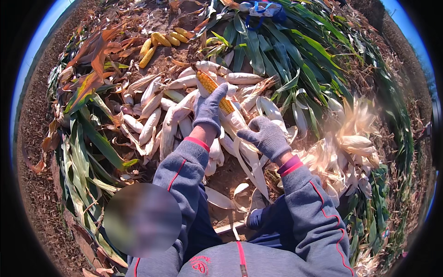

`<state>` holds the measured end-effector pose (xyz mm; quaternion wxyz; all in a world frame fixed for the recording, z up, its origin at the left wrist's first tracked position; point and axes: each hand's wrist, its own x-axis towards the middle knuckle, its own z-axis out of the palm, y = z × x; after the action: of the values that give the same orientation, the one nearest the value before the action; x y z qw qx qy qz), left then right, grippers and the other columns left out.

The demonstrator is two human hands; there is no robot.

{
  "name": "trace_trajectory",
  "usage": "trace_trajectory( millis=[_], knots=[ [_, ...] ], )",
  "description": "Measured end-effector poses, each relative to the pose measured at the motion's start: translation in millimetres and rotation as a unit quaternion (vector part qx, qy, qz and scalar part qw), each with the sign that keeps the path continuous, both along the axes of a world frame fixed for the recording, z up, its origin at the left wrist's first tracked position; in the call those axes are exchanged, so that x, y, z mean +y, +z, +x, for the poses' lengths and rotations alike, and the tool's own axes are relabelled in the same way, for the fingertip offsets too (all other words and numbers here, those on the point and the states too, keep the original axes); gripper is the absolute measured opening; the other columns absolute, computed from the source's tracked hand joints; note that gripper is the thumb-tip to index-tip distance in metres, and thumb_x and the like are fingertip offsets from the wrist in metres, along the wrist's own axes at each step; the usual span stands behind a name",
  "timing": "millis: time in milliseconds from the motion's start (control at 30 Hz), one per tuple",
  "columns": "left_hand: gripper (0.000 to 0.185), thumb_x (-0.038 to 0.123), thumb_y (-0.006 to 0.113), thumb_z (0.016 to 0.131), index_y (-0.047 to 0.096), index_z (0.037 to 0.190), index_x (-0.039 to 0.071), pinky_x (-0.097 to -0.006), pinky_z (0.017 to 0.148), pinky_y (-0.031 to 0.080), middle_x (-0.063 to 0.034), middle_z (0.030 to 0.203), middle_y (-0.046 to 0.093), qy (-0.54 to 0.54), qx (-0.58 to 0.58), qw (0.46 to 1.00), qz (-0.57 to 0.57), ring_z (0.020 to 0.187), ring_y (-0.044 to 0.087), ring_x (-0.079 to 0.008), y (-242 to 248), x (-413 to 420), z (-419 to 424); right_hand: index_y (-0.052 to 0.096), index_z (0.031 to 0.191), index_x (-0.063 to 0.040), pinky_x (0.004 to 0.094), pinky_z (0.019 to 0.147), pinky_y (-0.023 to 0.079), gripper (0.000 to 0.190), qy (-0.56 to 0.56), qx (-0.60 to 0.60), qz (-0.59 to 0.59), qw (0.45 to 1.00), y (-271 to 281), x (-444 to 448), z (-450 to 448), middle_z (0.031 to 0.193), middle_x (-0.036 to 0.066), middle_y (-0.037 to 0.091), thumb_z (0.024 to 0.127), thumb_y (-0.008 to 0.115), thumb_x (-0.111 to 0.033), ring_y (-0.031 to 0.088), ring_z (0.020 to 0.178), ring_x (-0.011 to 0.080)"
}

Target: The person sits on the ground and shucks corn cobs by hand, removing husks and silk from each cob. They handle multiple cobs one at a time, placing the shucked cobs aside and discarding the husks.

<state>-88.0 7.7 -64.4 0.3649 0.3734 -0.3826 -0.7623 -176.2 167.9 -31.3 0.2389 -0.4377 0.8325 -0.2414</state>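
My left hand (209, 107), in a grey knitted glove, is shut around a partly husked corn ear (207, 83). Yellow kernels show above and below its thumb. Pale husk (238, 121) still wraps the ear's lower part, and a loose husk strip (256, 173) hangs below it. My right hand (265, 138), gloved alike, is curled at the lower husk with its thumb over it. Whether its fingers pinch the husk is hidden. Under both hands lies a heap of unhusked corn ears (150, 126).
Several bare yellow ears (161, 39) lie on the soil at the upper left. Green corn stalks (277, 52) spread at the upper right, with a blue and white bag (264, 10) on them. Dry husks (341, 152) are piled at the right. More stalks (74, 162) lie left.
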Motion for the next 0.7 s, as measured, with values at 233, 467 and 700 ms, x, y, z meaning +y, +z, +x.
trace_trajectory(
  millis=[233, 467, 700],
  knots=[
    [0.053, 0.029, 0.079, 0.071, 0.058, 0.109, -0.002, -0.0330, 0.073, 0.050, -0.0094, 0.094, 0.061, 0.005, -0.014, 1.000, 0.014, 0.078, 0.060, -0.0190, -3.6, 6.9, -13.4, 0.066, 0.077, -0.004, 0.0359, 0.054, 0.046, 0.039, 0.061, -0.108, -0.170, 0.978, -16.3, 2.8, 15.2, 0.065, 0.013, 0.059, 0.088, 0.059, -0.041, 0.061, 0.057, 0.0257],
    [0.053, 0.026, 0.081, 0.068, 0.059, 0.106, -0.003, -0.0376, 0.067, 0.053, -0.0107, 0.087, 0.062, 0.095, 0.070, 0.984, 0.133, 0.070, 0.061, -0.0237, -46.1, -69.7, 13.2, 0.060, 0.069, -0.001, 0.0292, 0.047, 0.039, 0.030, 0.167, -0.112, -0.114, 0.973, 33.3, 59.6, 25.8, 0.054, 0.008, 0.049, 0.087, 0.064, -0.024, 0.046, 0.049, 0.0124],
    [0.056, 0.026, 0.081, 0.070, 0.056, 0.115, 0.005, -0.0355, 0.076, 0.051, -0.0075, 0.100, 0.061, 0.056, 0.069, 0.995, 0.043, 0.083, 0.060, -0.0203, -14.2, -41.8, 19.6, 0.063, 0.078, -0.006, 0.0347, 0.058, 0.043, 0.030, 0.156, 0.004, 0.042, 0.987, 3.3, 74.3, -18.7, 0.064, 0.012, 0.057, 0.087, 0.061, -0.034, 0.057, 0.060, 0.0274]
  ],
)
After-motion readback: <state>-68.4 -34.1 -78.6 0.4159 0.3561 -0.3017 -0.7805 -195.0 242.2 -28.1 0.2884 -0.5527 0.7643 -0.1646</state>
